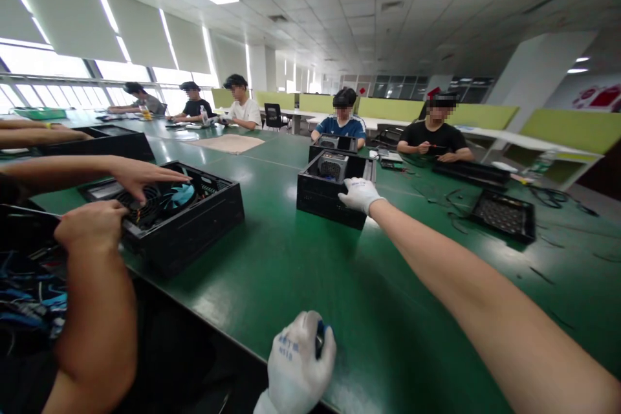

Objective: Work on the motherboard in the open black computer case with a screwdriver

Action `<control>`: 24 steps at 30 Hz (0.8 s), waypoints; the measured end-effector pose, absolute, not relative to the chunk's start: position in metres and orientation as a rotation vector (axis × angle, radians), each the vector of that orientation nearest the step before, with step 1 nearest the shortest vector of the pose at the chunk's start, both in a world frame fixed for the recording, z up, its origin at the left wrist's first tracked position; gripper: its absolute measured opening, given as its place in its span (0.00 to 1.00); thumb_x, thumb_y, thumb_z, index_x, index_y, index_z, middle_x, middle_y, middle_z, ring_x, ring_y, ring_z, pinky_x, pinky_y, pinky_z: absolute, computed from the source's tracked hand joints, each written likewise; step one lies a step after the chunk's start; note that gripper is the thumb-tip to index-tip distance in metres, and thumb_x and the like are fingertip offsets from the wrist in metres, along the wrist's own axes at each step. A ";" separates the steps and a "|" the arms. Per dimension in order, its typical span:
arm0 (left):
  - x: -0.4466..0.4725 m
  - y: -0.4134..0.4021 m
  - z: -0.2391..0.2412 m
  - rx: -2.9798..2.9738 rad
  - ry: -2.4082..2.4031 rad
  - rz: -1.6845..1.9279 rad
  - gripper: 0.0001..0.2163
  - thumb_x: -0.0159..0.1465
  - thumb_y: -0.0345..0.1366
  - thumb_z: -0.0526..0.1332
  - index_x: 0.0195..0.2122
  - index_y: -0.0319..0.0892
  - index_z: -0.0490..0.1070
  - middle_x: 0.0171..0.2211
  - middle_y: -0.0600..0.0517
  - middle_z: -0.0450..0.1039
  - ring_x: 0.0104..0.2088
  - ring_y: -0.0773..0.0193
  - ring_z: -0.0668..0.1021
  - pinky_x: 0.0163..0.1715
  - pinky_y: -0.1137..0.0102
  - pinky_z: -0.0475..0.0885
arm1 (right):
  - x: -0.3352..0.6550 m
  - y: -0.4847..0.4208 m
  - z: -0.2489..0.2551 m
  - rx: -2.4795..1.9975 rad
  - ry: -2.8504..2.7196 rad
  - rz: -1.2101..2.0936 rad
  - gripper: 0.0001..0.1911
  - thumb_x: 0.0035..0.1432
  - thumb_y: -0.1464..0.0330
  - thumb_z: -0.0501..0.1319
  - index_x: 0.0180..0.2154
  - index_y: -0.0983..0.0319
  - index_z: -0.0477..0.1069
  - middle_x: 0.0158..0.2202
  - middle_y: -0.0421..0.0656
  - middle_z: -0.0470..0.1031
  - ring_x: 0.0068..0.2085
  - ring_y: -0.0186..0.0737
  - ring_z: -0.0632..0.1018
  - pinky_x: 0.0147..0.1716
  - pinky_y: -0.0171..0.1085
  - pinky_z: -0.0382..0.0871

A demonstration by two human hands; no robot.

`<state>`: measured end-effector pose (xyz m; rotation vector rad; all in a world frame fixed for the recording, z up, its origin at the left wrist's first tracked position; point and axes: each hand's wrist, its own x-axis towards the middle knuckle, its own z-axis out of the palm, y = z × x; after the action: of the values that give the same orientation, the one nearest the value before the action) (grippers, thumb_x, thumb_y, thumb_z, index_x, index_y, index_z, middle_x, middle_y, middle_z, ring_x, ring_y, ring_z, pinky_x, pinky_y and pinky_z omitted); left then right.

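Note:
My left hand (298,362), in a white glove with blue print, is closed near the table's front edge. Its fingers wrap round a small dark and blue object (319,338), mostly hidden, whose kind I cannot make out. My right hand (361,195), also gloved, reaches far forward and grips the near right top edge of a black computer case (325,200). That case lies on the green table with its open side up. A metal power supply unit (332,166) shows inside it.
To the left, a co-worker's bare hands (145,174) work over another open computer case (194,233) with a blue fan. A black metal panel (504,213) and loose cables lie at right. More people sit along the far side of the green table (272,259).

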<state>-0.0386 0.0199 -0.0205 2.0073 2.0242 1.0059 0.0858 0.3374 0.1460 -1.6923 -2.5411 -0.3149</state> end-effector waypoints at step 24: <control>0.005 -0.024 0.138 2.728 1.364 0.735 0.07 0.71 0.41 0.56 0.37 0.45 0.66 0.31 0.54 0.71 0.31 0.60 0.76 0.33 0.64 0.67 | 0.273 -0.036 0.138 -0.794 -2.526 -0.203 0.08 0.64 0.66 0.61 0.42 0.62 0.75 0.31 0.43 0.75 0.31 0.41 0.72 0.32 0.41 0.63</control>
<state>0.0052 -0.0239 0.1380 2.7277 1.3636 0.7352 0.2726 -0.0356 0.1377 -0.7936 -2.5265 -0.2032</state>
